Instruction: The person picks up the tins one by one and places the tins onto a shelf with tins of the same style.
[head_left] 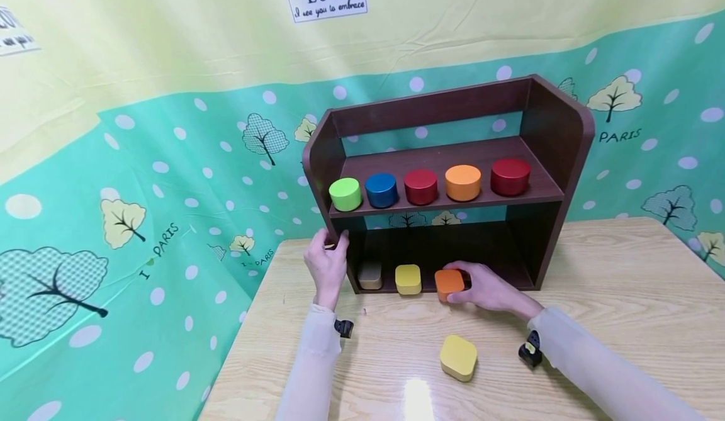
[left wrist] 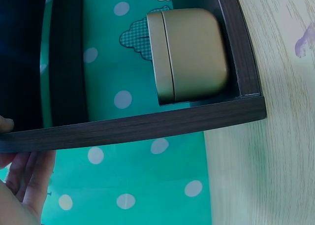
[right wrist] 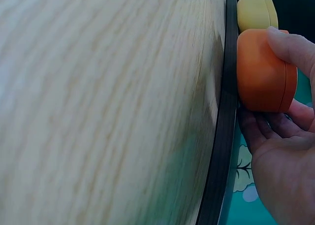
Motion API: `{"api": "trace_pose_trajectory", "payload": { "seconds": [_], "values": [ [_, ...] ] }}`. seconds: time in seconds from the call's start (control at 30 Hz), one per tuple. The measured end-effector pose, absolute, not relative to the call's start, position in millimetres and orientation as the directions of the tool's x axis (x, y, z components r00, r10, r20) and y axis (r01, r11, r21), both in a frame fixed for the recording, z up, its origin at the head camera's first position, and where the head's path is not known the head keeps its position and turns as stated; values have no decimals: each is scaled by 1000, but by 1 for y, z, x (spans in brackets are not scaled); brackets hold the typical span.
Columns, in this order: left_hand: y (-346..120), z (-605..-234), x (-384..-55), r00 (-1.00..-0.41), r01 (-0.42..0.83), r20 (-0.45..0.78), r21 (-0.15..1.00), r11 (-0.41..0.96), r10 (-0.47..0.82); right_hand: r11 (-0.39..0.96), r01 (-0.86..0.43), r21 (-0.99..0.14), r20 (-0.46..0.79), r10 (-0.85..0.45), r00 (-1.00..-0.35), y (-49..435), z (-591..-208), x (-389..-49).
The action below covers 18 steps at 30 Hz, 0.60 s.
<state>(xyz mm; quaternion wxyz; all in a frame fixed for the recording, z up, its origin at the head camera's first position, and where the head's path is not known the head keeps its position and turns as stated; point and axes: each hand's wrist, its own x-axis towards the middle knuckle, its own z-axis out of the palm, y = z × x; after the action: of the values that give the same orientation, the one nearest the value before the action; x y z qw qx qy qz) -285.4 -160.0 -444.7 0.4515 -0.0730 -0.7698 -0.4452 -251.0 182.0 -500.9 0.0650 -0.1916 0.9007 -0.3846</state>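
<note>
My right hand grips a rounded-square orange tin at the front edge of the lower shelf. In the right wrist view the thumb lies on the lid side of the orange tin, with the fingers around its far side. At the other end, my left hand pinches the side panel of the dark brown shelf unit, thumb on the inner face and fingers outside. A gold tin sits in the lower left corner near that panel. Between the gold and orange tins stands a yellow tin.
Along the upper shelf stand several round tins: light green, blue, red, orange and a darker red. Another yellow tin lies on the wooden table in front. A patterned curtain hangs behind.
</note>
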Motion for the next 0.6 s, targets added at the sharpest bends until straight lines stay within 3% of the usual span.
{"api": "trace_pose_trajectory", "payload": {
  "seconds": [0.3,0.6],
  "values": [
    [-159,-447,-287,-556,525,776,606,598,-299,633,-284,-720,22,-388,-922,180,-503,-252],
    [-159,-445,-286,-569,519,765,619,590,-303,630,-277,-726,29,-375,-927,179,-503,-253]
  ]
}}
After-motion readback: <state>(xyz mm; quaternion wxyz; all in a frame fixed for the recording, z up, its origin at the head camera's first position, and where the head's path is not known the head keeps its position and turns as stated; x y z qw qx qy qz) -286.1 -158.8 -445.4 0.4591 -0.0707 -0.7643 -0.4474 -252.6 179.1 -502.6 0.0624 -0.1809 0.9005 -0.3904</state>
